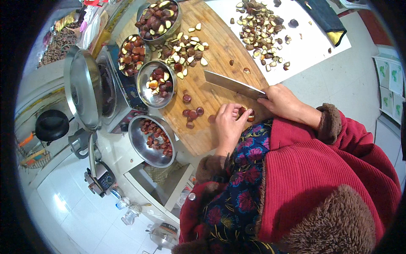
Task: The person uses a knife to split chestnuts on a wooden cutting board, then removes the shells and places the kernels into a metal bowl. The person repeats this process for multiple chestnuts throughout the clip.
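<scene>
My left hand [228,126] pinches a brown chestnut [251,115] against the near edge of a wooden cutting board [220,51]. My right hand [281,100] grips a cleaver [232,84]; its blade points left over the board, apart from the pinched nut. Several whole brown chestnuts [193,114] lie on the board left of my left hand. Farther off, cut chestnut pieces [186,48] with pale yellow flesh form a loose heap. Two small chestnut pieces [246,70] sit beyond the blade.
Metal bowls with chestnuts stand along the board's left side: a small bowl [144,95], a lower bowl [150,157], and others behind. More cut pieces [260,34] cover a white board [304,55] at the back right. A large steel pan [80,86] stands left, above an open drawer [146,184].
</scene>
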Available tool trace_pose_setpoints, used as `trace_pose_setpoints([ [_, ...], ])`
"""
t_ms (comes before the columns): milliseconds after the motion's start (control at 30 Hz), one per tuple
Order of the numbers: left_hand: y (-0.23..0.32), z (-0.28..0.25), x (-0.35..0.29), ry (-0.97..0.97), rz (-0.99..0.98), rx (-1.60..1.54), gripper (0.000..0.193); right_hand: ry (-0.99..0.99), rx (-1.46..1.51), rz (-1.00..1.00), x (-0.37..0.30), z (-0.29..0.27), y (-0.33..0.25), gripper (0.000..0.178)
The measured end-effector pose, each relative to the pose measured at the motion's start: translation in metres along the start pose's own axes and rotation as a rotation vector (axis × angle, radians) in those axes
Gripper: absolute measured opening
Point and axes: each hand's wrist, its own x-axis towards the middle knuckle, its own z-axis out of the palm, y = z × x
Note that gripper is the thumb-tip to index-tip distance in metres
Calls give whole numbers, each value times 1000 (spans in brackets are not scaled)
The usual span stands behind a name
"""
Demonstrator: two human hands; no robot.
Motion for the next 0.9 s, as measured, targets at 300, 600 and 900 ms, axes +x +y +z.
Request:
trace_pose_setpoints([
  [300,11,-28,-4,53,-160,13,16,168,171,197,-16,-23,36,33],
  [600,-44,-57,-31,289,-220,-27,32,294,-35,71,-35,-37,37,19],
  [900,-17,-43,-10,188,-94,-20,28,189,-93,-1,-34,-13,18,13],
])
